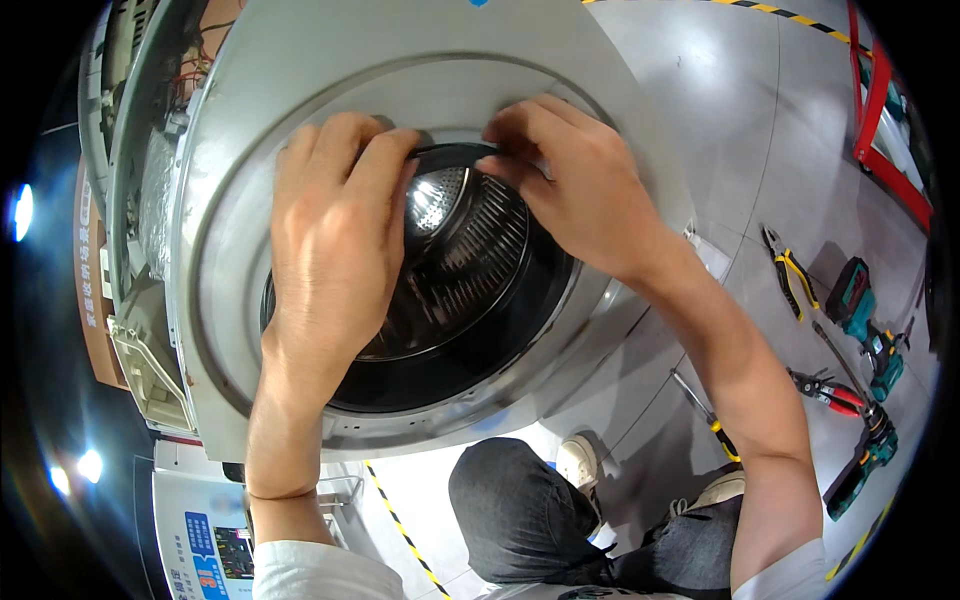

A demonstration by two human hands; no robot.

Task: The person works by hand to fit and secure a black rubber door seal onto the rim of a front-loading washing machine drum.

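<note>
A grey washing machine front panel [400, 35] fills the middle, with a round opening edged by a black rubber gasket [450, 385] around a perforated steel drum [465, 270]. My left hand [335, 230] lies over the gasket's upper left, its fingers curled onto the rim and their tips partly hidden. At the upper right of the rim, my right hand [575, 190] grips the gasket between bent fingers and thumb. The drum's left side is hidden behind my left hand and wrist.
Open machine parts with wires [200, 70] border the left. On the tiled floor at right lie pliers [785, 270], cordless power tools [865, 315], red-handled pliers [840, 395] and a screwdriver [705, 410]. A red metal frame [895, 180] stands beyond. My legs [510, 500] are below.
</note>
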